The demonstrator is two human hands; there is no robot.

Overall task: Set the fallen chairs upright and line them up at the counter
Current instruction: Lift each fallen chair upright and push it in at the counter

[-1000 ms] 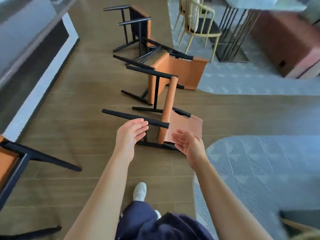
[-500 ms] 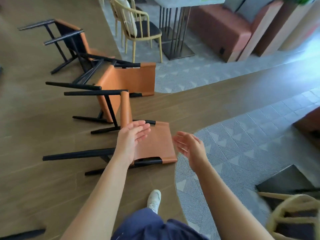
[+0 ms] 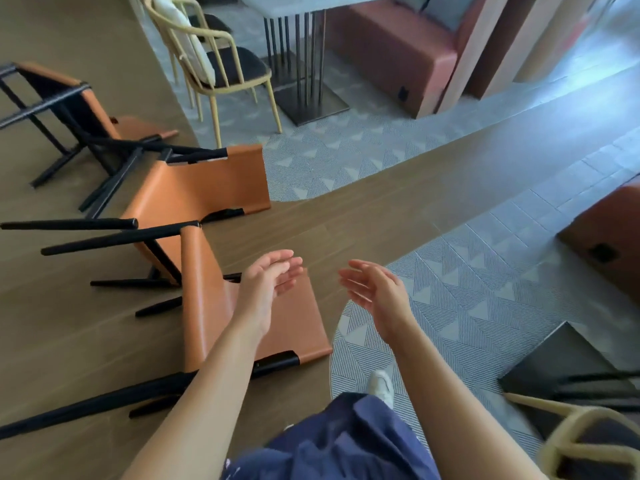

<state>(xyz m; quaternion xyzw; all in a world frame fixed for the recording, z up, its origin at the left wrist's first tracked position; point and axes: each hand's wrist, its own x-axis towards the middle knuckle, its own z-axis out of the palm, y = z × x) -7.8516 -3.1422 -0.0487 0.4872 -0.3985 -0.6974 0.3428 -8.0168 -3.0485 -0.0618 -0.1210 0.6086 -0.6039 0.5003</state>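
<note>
Three orange leather chairs with black legs lie tipped over on the wooden floor. The nearest fallen chair [image 3: 207, 306] rests on its side, legs pointing left, its back flat toward me. A second fallen chair [image 3: 204, 185] lies behind it, and a third fallen chair [image 3: 93, 109] at the far left. My left hand [image 3: 266, 289] hovers above the nearest chair's back, fingers straight, holding nothing. My right hand [image 3: 374, 296] is held out to the right of that chair, over the rug's edge, palm facing left and empty. The counter is out of view.
A grey patterned rug [image 3: 485, 306] lies to the right, another under a yellow-framed chair [image 3: 221, 67] and a metal-legged table [image 3: 301, 64]. Reddish benches [image 3: 391, 46] stand at the back and right edge. A dark table base [image 3: 561, 372] and another yellow chair [image 3: 588, 441] sit at bottom right.
The view has swung right and closer, so the nearest chair now lies below my left hand. Both hands stay open and apart, touching nothing.
</note>
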